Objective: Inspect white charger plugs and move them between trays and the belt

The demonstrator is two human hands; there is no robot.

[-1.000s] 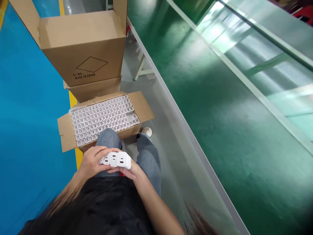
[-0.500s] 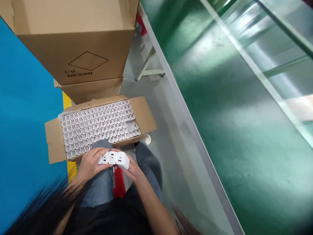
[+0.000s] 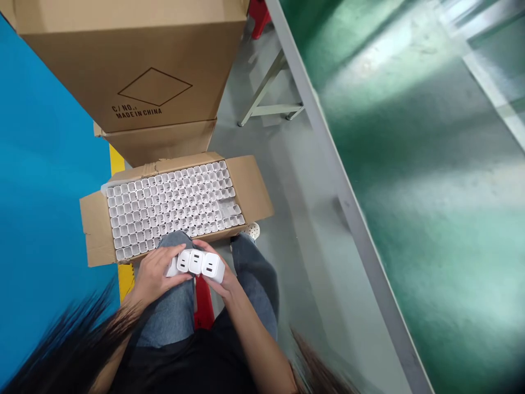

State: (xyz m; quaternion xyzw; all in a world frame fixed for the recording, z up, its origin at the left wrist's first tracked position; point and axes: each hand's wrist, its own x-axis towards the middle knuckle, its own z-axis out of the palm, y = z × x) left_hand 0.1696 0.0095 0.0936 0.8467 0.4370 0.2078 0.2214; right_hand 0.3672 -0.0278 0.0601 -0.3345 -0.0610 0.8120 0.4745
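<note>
Between my two hands, above my knees, is a short row of white charger housings (image 3: 196, 262) with port slots facing up. My left hand (image 3: 153, 273) is closed around the left end of the row, thumb and fingers on opposite sides. My right hand (image 3: 221, 279) grips the right end, its fingers partly hidden behind the housings. Just beyond my hands sits an open carton (image 3: 258, 186) filled with rows of similar white housings (image 3: 164, 205), their open ends up. Near the carton's right end, a gap (image 3: 227, 208) shows in the rows.
A tall brown carton (image 3: 164, 60) stands behind the open one. To the right runs a green-topped table (image 3: 389, 164) with a pale edge and a metal leg (image 3: 262, 90). A red stool (image 3: 204, 306) is beneath me; blue flooring (image 3: 45, 191) lies left.
The view has shifted slightly, so the cartons and hands appear a little farther right. Both hands keep hold of the same row of housings, with little change in grip.
</note>
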